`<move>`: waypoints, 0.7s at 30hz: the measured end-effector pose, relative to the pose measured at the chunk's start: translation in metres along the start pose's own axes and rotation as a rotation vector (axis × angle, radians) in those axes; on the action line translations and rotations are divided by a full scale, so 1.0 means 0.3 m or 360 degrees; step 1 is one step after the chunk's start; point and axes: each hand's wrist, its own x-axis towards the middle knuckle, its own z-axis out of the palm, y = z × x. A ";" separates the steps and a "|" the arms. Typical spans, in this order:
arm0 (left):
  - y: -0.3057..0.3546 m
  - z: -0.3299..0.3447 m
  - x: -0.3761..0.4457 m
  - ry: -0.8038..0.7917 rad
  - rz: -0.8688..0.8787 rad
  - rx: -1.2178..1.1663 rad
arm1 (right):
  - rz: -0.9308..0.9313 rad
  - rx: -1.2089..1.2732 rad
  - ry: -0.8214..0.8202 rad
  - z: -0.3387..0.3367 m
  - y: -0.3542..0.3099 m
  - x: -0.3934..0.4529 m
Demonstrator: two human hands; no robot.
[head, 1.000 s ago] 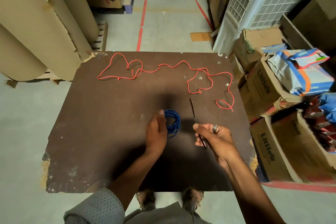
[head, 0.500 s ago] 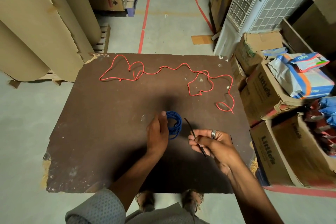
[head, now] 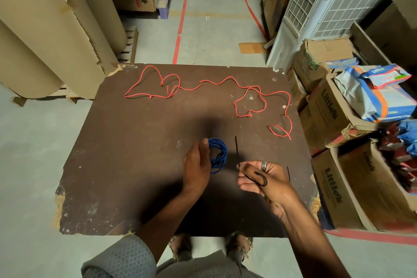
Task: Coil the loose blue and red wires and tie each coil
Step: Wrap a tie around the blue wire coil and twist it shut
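Note:
The blue wire (head: 218,155) is wound into a small coil on the brown table (head: 126,146), and my left hand (head: 196,163) presses on its left side, holding it flat. My right hand (head: 262,178) is to the right of the coil and pinches a thin black tie (head: 236,148); one end points up toward the far side, the other curls over my palm. The red wire (head: 225,88) lies loose and uncoiled in wavy loops across the far half of the table, from far left to the right edge.
Another thin black tie (head: 288,173) lies on the table right of my right hand. Open cardboard boxes (head: 327,117) with packets crowd the table's right side. Large cardboard rolls (head: 45,29) stand at the left. My feet (head: 187,248) show below the near edge.
My right hand has turned palm-up and moved slightly right, so the black tie now curls over the palm. My left hand stays on the blue coil.

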 end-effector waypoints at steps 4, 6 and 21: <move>0.006 -0.003 -0.015 -0.0041 0.0033 -0.0052 | 0.0001 -0.0084 -0.0034 0.014 0.005 0.001; 0.003 -0.003 -0.015 -0.0033 0.0055 -0.0059 | -0.0002 -0.0112 -0.0056 0.019 0.008 -0.001; -0.021 0.006 0.012 0.0054 0.0349 0.0118 | 0.0160 0.0026 -0.0038 0.037 0.016 0.019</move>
